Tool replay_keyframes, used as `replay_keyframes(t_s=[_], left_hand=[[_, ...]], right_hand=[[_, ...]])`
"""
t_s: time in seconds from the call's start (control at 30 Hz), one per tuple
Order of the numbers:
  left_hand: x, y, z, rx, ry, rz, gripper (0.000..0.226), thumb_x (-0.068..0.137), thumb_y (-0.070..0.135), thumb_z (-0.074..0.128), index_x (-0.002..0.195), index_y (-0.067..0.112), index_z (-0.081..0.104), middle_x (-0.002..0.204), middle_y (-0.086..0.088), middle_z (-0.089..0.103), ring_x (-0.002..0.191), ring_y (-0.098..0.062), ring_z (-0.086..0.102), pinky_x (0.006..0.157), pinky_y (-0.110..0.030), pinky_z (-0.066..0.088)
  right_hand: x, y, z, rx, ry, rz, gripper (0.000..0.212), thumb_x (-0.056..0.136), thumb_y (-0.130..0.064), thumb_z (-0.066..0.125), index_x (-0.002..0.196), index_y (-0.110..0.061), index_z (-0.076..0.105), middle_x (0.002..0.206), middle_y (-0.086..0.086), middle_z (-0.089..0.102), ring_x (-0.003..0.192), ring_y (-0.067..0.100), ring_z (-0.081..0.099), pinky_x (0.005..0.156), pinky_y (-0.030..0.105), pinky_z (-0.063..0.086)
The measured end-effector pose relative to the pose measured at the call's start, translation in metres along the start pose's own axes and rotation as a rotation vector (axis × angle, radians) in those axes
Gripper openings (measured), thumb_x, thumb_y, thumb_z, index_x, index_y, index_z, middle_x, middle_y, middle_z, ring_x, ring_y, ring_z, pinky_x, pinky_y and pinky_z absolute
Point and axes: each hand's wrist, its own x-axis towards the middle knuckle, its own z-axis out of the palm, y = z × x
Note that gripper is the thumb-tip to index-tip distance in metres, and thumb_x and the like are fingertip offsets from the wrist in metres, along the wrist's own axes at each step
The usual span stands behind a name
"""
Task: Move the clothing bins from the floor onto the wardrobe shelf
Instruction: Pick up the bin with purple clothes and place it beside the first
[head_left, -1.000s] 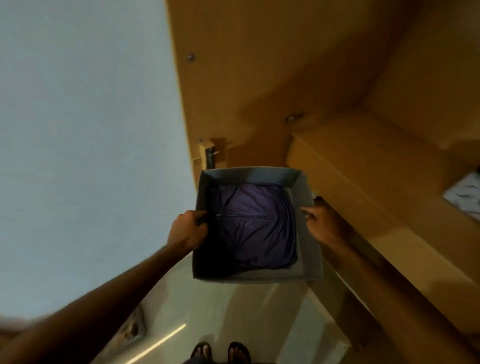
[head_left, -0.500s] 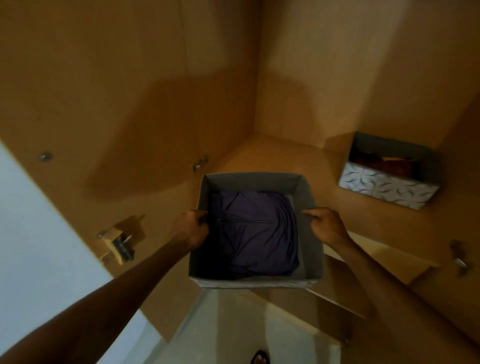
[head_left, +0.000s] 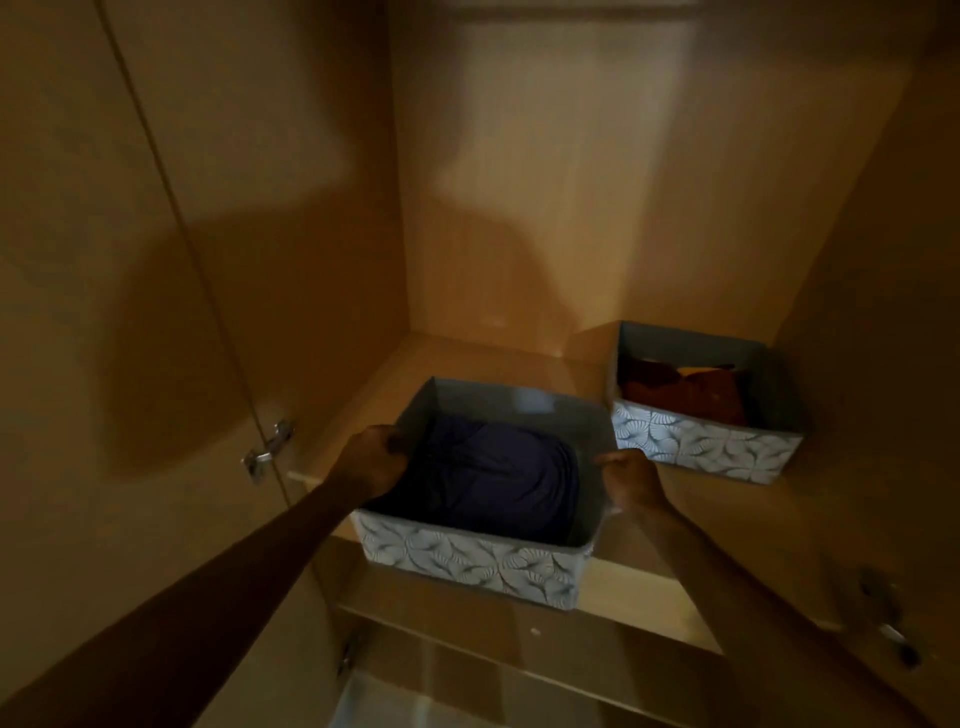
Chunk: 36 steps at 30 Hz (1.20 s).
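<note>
Patterned bins, 2 (1 shelved (head_left: 701, 452)), 2 hands (head_left: 371, 460) (head_left: 631, 478) gripping other bin (head_left: 467, 558)

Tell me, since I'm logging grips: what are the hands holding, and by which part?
Both hold the patterned fabric bin with purple clothing: left hand on its left wall's top edge, right hand on its right wall's top edge.

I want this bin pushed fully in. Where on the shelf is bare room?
Bare shelf lies behind the held bin, up to the back wall, and along the left wall. It is crowded on the right: the second bin sits close beside the right hand.
</note>
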Motion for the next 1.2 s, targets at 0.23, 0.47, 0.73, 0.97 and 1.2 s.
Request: replay_keyframes(t_s=[0.23,0.47,0.73,0.97,1.2], left_hand=[[0.046,-0.002,0.015,0.167,-0.041,-0.108,0.045,0.088,0.037,0.052,0.130,0.021,0.053,0.146,-0.023,0.029,0.137,-0.044,0.027,0.109,-0.052,0.032],[0.059,0.002,0.032,-0.226,-0.155,-0.179,0.055,0.093,0.035,0.055,0.141,0.015,0.040,0.153,-0.019,0.029,0.140,-0.039,0.026,0.109,-0.040,0.030],[0.063,-0.015,0.024,-0.343,-0.172,-0.032,0.058,0.083,-0.010,0.051,0.137,0.010,0.045,0.133,-0.010,0.056,0.120,-0.026,0.054,0.094,-0.026,0.046],[0.081,-0.023,0.007,-0.231,-0.105,0.085,0.049,0.090,-0.011,0.044,0.135,0.006,0.049,0.140,-0.011,0.050,0.123,-0.024,0.051,0.089,-0.009,0.040],[0.091,-0.017,0.002,-0.278,-0.239,-0.141,0.029,0.086,0.002,0.052,0.113,0.008,0.060,0.113,-0.013,0.063,0.086,-0.036,0.066,0.065,-0.050,0.061]], right_hand=[[0.014,-0.018,0.027,0.272,0.029,0.230,0.023,0.092,-0.001,0.042,0.099,0.007,0.062,0.097,0.020,0.064,0.055,0.025,0.061,0.032,0.019,0.045],[0.019,-0.052,0.077,0.451,-0.089,0.333,0.013,0.088,0.000,0.050,0.099,0.000,0.057,0.100,0.022,0.067,0.078,0.034,0.069,0.072,0.052,0.060],[0.027,-0.067,0.091,-0.404,-0.023,0.076,0.056,0.072,-0.054,0.053,0.112,-0.018,0.064,0.124,0.023,0.057,0.112,0.041,0.055,0.093,0.041,0.048],[0.032,-0.042,0.072,-0.438,-0.011,0.077,0.042,0.068,-0.038,0.049,0.097,-0.011,0.063,0.110,0.021,0.064,0.096,0.038,0.063,0.088,0.046,0.054],[0.020,-0.036,0.062,-0.371,0.069,0.109,0.037,0.078,-0.024,0.048,0.109,-0.006,0.058,0.106,0.019,0.066,0.089,0.038,0.067,0.082,0.047,0.057]])
